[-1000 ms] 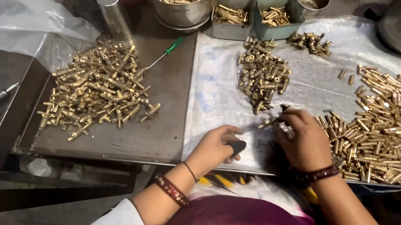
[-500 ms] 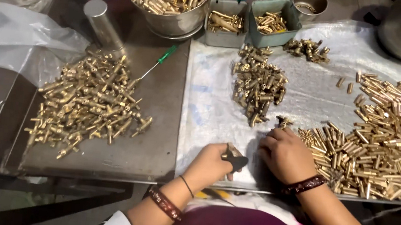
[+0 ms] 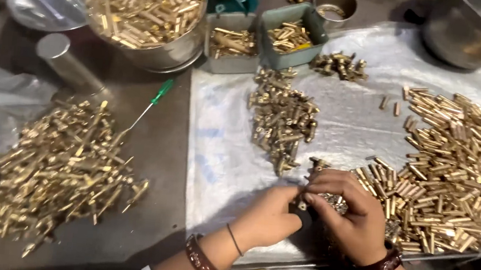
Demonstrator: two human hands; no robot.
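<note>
Left hand [image 3: 270,218]: pinches a small dark part [image 3: 302,214].
Right hand [image 3: 351,215]: fingertips pinch a small brass piece [image 3: 303,205], touching left.
Beside right: brass tube pile [image 3: 457,170].
Ahead: brass fittings heap [image 3: 282,118] on white sheet [image 3: 220,157].

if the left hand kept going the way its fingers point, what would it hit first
The left hand points right, toward the right hand, which it nearly touches. It would likely meet that hand's fingers and the small dark part between them first; depth is hard to judge.
</note>
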